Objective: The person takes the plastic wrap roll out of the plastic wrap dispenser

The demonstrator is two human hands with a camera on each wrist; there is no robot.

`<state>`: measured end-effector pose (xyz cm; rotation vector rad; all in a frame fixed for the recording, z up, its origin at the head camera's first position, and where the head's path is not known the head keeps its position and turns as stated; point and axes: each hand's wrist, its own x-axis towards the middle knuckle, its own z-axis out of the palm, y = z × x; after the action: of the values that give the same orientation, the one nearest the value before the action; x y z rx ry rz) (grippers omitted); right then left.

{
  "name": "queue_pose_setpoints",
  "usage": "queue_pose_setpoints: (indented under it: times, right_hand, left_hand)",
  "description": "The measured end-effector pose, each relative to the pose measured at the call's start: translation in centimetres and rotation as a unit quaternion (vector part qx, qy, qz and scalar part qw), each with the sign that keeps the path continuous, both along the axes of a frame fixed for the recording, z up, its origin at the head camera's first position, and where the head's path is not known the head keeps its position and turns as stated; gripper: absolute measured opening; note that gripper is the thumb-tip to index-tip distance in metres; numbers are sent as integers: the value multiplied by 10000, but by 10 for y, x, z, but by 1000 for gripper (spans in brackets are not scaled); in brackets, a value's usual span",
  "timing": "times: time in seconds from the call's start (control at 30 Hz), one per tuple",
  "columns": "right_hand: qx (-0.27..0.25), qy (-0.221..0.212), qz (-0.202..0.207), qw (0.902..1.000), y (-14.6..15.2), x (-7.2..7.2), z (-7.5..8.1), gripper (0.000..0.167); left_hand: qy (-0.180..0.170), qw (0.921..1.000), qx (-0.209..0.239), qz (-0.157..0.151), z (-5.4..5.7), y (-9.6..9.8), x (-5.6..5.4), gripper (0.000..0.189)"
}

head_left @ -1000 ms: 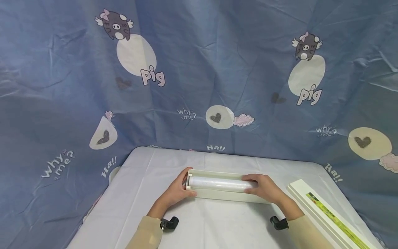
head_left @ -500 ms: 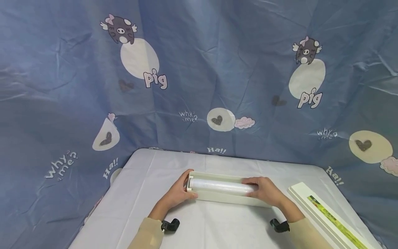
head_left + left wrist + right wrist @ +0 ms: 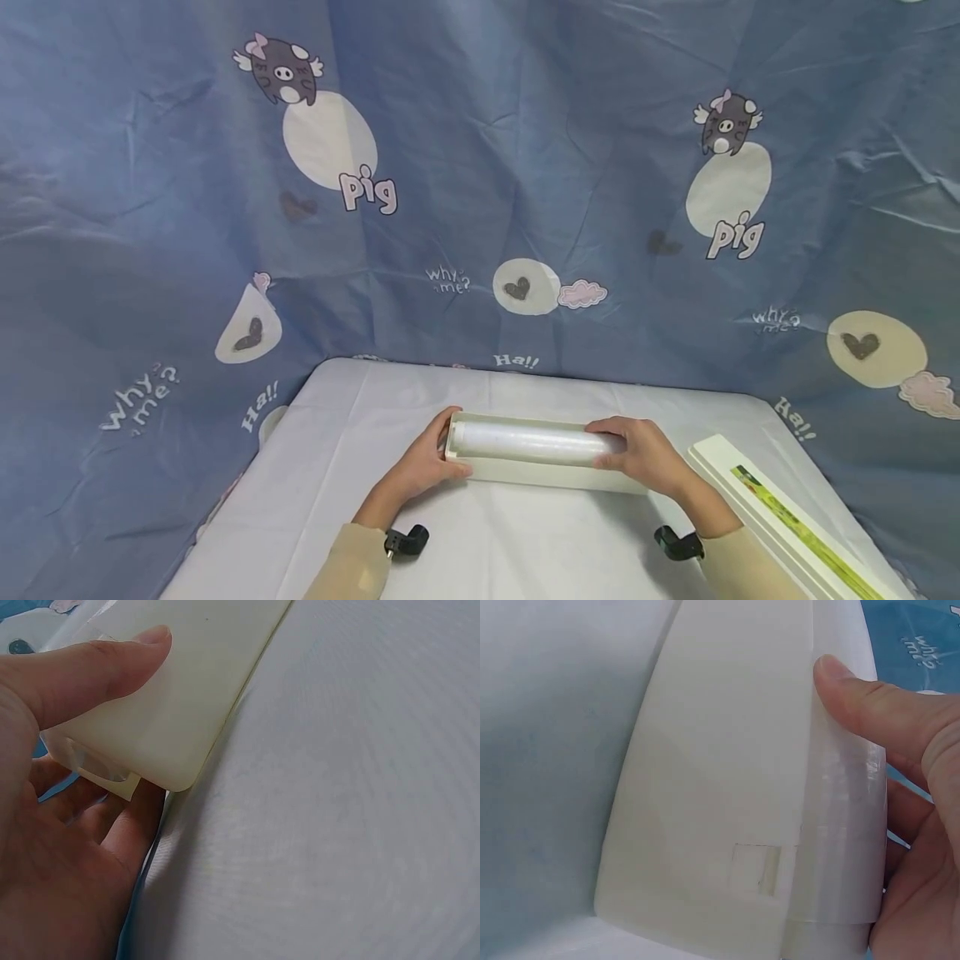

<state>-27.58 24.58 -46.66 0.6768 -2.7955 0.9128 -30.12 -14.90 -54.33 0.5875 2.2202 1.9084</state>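
Observation:
A long cream plastic box [image 3: 555,475], open at the top, lies crosswise near the middle of the table, holding a roll of cling film [image 3: 525,442]. My left hand [image 3: 423,458] grips the box's left end, its thumb on the near wall. With my right hand [image 3: 648,454] I hold the right part of the roll between thumb and fingers. In the right wrist view, the roll [image 3: 840,825] stands out above the box's rim at that end. The left wrist view shows my left thumb [image 3: 105,671] on the smooth box wall, fingers curled at its end.
A long cream lid [image 3: 780,517] with a yellow-green label strip lies slantwise at the right, close to my right forearm. White cloth [image 3: 405,383] covers the table. A blue printed curtain [image 3: 450,208] hangs behind it and on both sides.
The roll has shifted slightly in the box, and the dark gap at its left end no longer shows. Both hands keep their grips. The head view has moved a little.

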Motion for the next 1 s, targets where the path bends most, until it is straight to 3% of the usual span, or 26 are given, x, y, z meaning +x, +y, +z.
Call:
queue_pose_setpoints:
  times: [0.4, 0.67, 1.0]
  right_hand:
    - [1, 130, -135, 9998, -1, 6, 4, 50]
    - [-56, 169, -321, 9993, 3, 11, 14, 49]
    - [-42, 188, -484, 9986, 11, 22, 26, 50]
  left_hand:
    - [-33, 9999, 96, 37, 2, 1, 1, 105]
    - [14, 9999, 117, -124, 3, 1, -1, 104]
    - [74, 10000, 2, -53, 2, 2, -1, 104]
